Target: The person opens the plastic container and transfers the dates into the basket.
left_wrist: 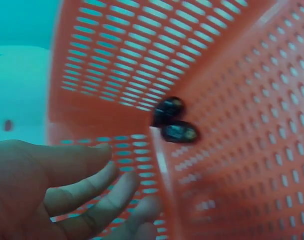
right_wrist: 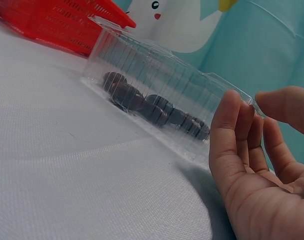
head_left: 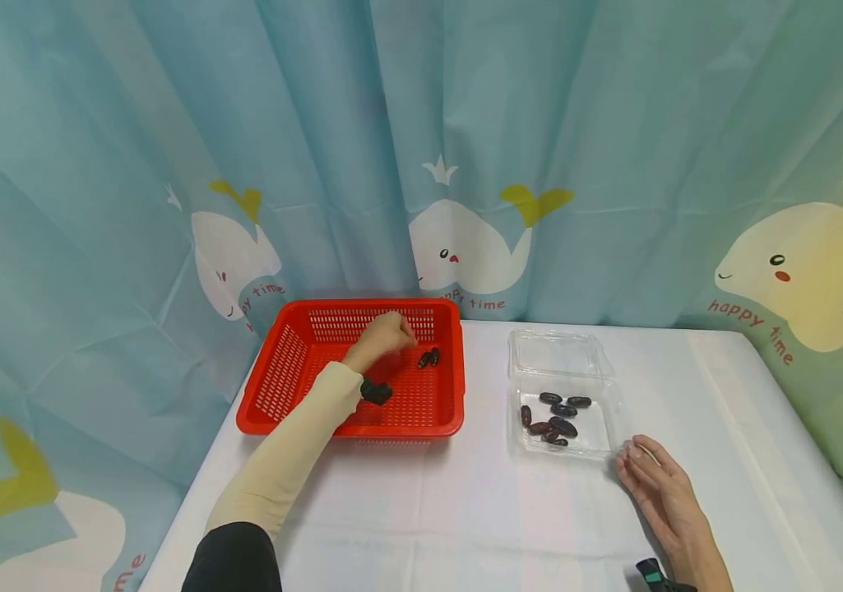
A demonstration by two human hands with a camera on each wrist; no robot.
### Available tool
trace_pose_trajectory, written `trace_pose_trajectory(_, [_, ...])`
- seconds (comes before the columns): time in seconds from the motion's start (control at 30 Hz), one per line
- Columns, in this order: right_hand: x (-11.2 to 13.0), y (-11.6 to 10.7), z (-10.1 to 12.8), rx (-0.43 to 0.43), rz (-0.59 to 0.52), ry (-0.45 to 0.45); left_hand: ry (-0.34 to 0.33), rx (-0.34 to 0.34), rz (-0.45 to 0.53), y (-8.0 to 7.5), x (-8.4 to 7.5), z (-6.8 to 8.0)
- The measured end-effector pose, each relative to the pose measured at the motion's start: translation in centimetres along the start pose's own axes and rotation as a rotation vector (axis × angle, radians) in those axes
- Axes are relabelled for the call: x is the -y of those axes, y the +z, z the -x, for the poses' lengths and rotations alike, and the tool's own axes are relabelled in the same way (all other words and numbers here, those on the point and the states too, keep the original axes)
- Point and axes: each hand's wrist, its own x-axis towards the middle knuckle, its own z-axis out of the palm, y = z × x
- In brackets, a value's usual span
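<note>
My left hand reaches into the red plastic basket. In the left wrist view, the fingers of that hand are spread and loosely bent, holding nothing. Two dark, glossy dates lie side by side in the basket's corner, just beyond the fingertips. To the right, my right hand pinches the near right corner of a clear plastic box between thumb and fingers. Several dark brown dates lie on the bottom of this box, and its hinged lid is folded back.
Both containers stand on a table with a white cloth, a strip of cloth between them. Behind the table hangs a blue-green curtain printed with whales. A dark wrist strap sits on my left wrist, just above the basket.
</note>
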Motion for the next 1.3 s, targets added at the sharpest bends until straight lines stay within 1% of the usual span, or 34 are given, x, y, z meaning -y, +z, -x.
trace_pose_trajectory(0.13, [-0.1,0.0,0.0,0.003,0.007,-0.009,-0.013,-0.01,0.034,-0.6,-0.7,0.9])
trace_pose_trajectory(0.2, [-0.1,-0.1,0.0,0.004,0.009,-0.01,-0.009,-0.013,0.084,-0.9,-1.0,1.4])
trace_pose_trajectory(0.4, [-0.1,-0.1,-0.1,0.002,0.017,-0.01,0.04,-0.046,0.219,-1.0,-2.1,3.5])
trace_pose_trajectory(0.5, [0.0,-0.1,-0.1,-0.002,0.022,-0.009,0.073,-0.057,0.236,-0.6,-2.9,4.6])
trace_pose_trajectory(0.6, [0.0,-0.1,0.0,-0.002,0.026,-0.008,0.134,-0.017,0.234,-0.1,-3.7,5.5])
trace_pose_trajectory(0.73, [0.0,0.0,0.0,0.001,0.036,-0.01,0.227,0.059,0.234,0.5,-4.7,6.3])
trace_pose_trajectory(0.8, [-0.1,0.0,0.0,0.001,0.036,-0.009,0.259,0.077,0.239,0.8,-5.1,6.6])
trace_pose_trajectory(0.97, [-0.1,0.0,-0.1,0.002,0.03,-0.01,0.333,0.131,0.252,1.6,-6.2,6.9])
trace_pose_trajectory(1.1, [-0.1,-0.1,-0.1,0.002,0.025,-0.011,0.395,0.173,0.235,2.4,-6.9,7.0])
trace_pose_trajectory(1.2, [-0.1,-0.1,-0.1,0.002,0.02,-0.011,0.43,0.2,0.206,3.1,-7.6,7.0])
trace_pose_trajectory(1.3, [-0.1,-0.1,-0.1,0.001,0.024,-0.01,0.445,0.226,0.189,3.9,-8.2,6.9])
